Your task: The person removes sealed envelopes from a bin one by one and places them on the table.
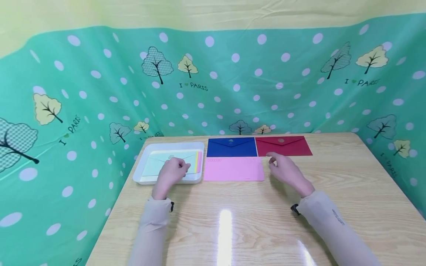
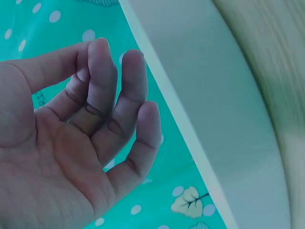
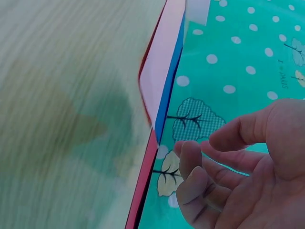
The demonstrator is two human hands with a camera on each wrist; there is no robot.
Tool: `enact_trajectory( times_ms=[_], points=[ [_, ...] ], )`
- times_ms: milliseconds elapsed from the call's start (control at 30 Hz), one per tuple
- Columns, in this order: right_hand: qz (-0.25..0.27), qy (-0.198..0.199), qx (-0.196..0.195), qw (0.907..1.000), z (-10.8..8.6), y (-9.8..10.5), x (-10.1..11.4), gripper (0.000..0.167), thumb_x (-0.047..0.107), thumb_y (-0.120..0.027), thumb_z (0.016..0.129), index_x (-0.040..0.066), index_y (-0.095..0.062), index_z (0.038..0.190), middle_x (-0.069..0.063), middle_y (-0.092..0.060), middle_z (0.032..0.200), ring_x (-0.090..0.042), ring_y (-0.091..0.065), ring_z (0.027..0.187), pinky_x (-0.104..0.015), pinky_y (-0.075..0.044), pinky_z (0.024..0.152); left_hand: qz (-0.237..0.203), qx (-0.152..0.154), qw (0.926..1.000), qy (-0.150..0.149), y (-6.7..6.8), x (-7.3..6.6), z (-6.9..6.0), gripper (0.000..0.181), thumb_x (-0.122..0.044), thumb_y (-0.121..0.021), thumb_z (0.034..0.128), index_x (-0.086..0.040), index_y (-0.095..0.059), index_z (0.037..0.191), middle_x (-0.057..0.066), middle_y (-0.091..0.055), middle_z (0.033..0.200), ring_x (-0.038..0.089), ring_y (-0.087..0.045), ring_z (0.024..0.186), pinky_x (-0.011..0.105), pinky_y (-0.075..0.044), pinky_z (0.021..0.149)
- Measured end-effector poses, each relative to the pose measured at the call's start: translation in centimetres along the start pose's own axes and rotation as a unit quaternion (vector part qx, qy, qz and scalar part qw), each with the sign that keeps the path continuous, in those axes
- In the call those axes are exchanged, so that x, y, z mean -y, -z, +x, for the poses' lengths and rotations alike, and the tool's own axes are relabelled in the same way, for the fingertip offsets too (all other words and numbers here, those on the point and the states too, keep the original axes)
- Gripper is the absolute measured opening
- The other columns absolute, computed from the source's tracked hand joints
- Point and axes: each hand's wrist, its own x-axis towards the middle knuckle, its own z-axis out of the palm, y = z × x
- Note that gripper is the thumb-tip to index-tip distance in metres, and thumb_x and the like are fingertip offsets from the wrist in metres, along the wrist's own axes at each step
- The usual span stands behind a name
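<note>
Left hand (image 1: 173, 171) and right hand (image 1: 287, 170) holding nothing

Left of centre in the head view, the left hand is hanging over the tray (image 1: 176, 146), where a mint envelope (image 1: 154, 164) is lying, yellow and pink edges showing at its right. Right of centre, the right hand is hovering just beside the pink envelope (image 1: 233, 170). Both hands' fingers are hanging loosely curled. Mid-frame, the pink envelope is lying below the blue envelope (image 1: 229, 150); the red envelope (image 1: 293, 147) is lying right of the blue.

Blue envelope (image 1: 232, 149), red envelope (image 1: 287, 147), pink envelope (image 1: 234, 170), pale-dotted green cloth (image 1: 219, 111)
</note>
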Motion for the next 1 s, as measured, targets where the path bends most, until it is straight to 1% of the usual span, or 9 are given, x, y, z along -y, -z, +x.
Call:
enact_trajectory(
  times_ms=[133, 233, 400, 533, 600, 700, 833, 900, 1000],
  points=[
    [0.011, 0.009, -0.003, 0.9999, 0.5, 0.0, 0.7, 0.047, 0.007, -0.057, 0.103, -0.002, -0.053, 0.149, -0.024, -0.065, 0.129, -0.039, -0.065, 0.11, -0.055, -0.055, 0.094, 0.004, -0.012, 0.9999, 0.002, 1.1, 0.5, 0.2, 0.042, -0.028, -0.061, 0.1074, -0.007, -0.062, 0.071, 0.005, -0.064, 0.067, 0.02, -0.046, 0.054, 0.033, -0.038, 0.054],
    [0.025, 0.013, -0.004, 0.9996, 1.0, 0.1, 1.5, 0.045, 0.006, -0.055, 0.105, -0.002, -0.054, 0.149, -0.025, -0.064, 0.135, -0.041, -0.063, 0.121, -0.057, -0.052, 0.1, 0.01, -0.014, 0.9998, 0.009, 2.2, 0.9, 0.7, 0.042, -0.03, -0.06, 0.1082, -0.007, -0.062, 0.073, 0.005, -0.064, 0.068, 0.02, -0.046, 0.054, 0.034, -0.038, 0.055],
    [0.047, 0.017, 0.005, 0.9988, 2.1, 0.2, 3.2, 0.044, 0.008, -0.053, 0.106, 0.0, -0.054, 0.149, -0.023, -0.062, 0.14, -0.041, -0.06, 0.127, -0.056, -0.051, 0.102, 0.032, -0.013, 0.9993, 0.011, 4.5, 1.6, 1.6, 0.034, -0.029, -0.057, 0.1094, 0.001, -0.072, 0.105, 0.014, -0.072, 0.09, 0.026, -0.058, 0.069, 0.04, -0.048, 0.065],
    [0.054, 0.026, 0.013, 0.9981, 2.9, 0.2, 4.8, 0.042, 0.008, -0.051, 0.106, 0.001, -0.057, 0.147, -0.022, -0.064, 0.137, -0.039, -0.062, 0.125, -0.054, -0.053, 0.101, 0.044, -0.012, 0.9988, 0.019, 6.0, 2.5, 2.1, 0.037, -0.026, -0.053, 0.1102, 0.003, -0.067, 0.128, 0.023, -0.072, 0.114, 0.034, -0.067, 0.093, 0.048, -0.053, 0.079],
    [0.05, 0.027, 0.018, 0.9982, 3.4, 0.0, 5.7, 0.042, 0.009, -0.05, 0.105, 0.002, -0.058, 0.146, -0.021, -0.066, 0.135, -0.037, -0.063, 0.121, -0.051, -0.055, 0.096, 0.044, -0.013, 0.9986, 0.028, 6.7, 3.0, 2.3, 0.038, -0.024, -0.05, 0.1109, 0.005, -0.065, 0.132, 0.026, -0.07, 0.12, 0.037, -0.067, 0.099, 0.05, -0.054, 0.082],
    [0.041, 0.032, 0.023, 0.9984, 4.2, -0.1, 7.1, 0.042, 0.008, -0.05, 0.104, 0.003, -0.06, 0.145, -0.019, -0.067, 0.134, -0.034, -0.067, 0.11, -0.042, -0.057, 0.08, 0.049, -0.014, 0.9979, 0.04, 7.5, 3.8, 2.5, 0.039, -0.023, -0.048, 0.1113, 0.006, -0.063, 0.134, 0.028, -0.068, 0.124, 0.039, -0.066, 0.102, 0.052, -0.054, 0.082],
    [0.033, 0.043, 0.03, 0.9981, 5.3, -0.4, 8.7, 0.043, 0.008, -0.05, 0.104, 0.005, -0.06, 0.146, -0.017, -0.065, 0.137, -0.029, -0.066, 0.09, -0.034, -0.046, 0.061, 0.049, 0.004, 0.9973, 0.055, 8.3, 4.8, 2.9, 0.042, -0.024, -0.046, 0.1116, 0.006, -0.061, 0.137, 0.03, -0.063, 0.13, 0.042, -0.062, 0.107, 0.055, -0.052, 0.086],
    [0.029, 0.051, 0.034, 0.9977, 5.9, -0.6, 9.5, 0.043, 0.009, -0.05, 0.105, 0.006, -0.059, 0.147, -0.016, -0.064, 0.138, -0.026, -0.062, 0.083, -0.032, -0.042, 0.059, 0.049, 0.015, 0.9968, 0.062, 8.6, 5.2, 3.0, 0.044, -0.024, -0.044, 0.1121, 0.008, -0.059, 0.139, 0.032, -0.06, 0.135, 0.045, -0.06, 0.113, 0.059, -0.051, 0.091],
    [0.03, 0.065, 0.04, 0.9967, 6.7, -1.1, 10.7, 0.044, 0.009, -0.05, 0.105, 0.005, -0.059, 0.147, -0.015, -0.064, 0.14, -0.026, -0.061, 0.085, -0.034, -0.044, 0.063, 0.051, 0.025, 0.9957, 0.073, 8.9, 5.5, 3.3, 0.048, -0.026, -0.041, 0.1131, 0.009, -0.055, 0.143, 0.033, -0.055, 0.142, 0.049, -0.056, 0.122, 0.061, -0.049, 0.096]
  ],
)
